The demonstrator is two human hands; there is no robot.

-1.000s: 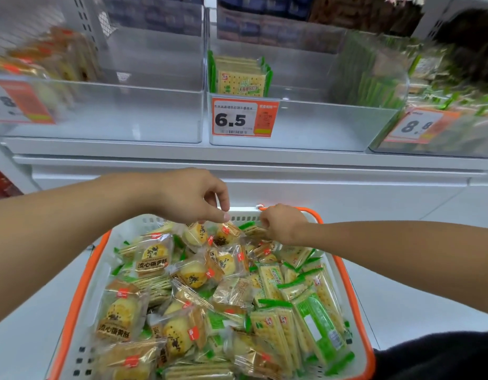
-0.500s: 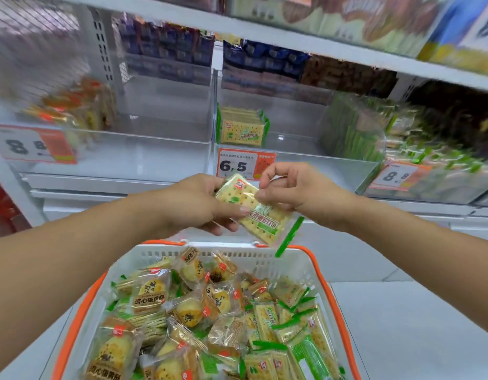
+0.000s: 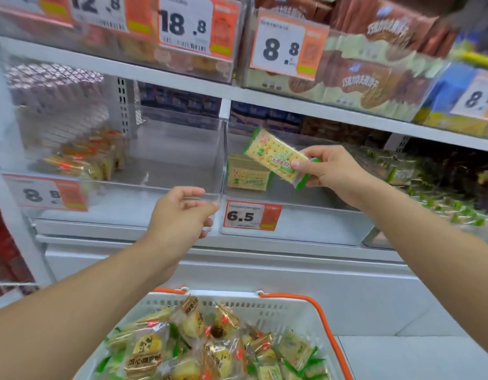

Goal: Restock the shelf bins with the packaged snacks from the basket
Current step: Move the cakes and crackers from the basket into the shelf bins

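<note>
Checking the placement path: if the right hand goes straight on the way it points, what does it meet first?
Probably the cracker stack in the 6.5 bin; the right hand aims its cracker pack there. Depth unclear.

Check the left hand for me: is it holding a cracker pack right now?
No, the left hand holds nothing; the cracker pack is pinched in the right hand.

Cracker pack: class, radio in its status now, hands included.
Right hand pinches cracker pack over the 6.5 bin. Left hand open, holding nothing, by bin front. Nothing in the way.
</note>
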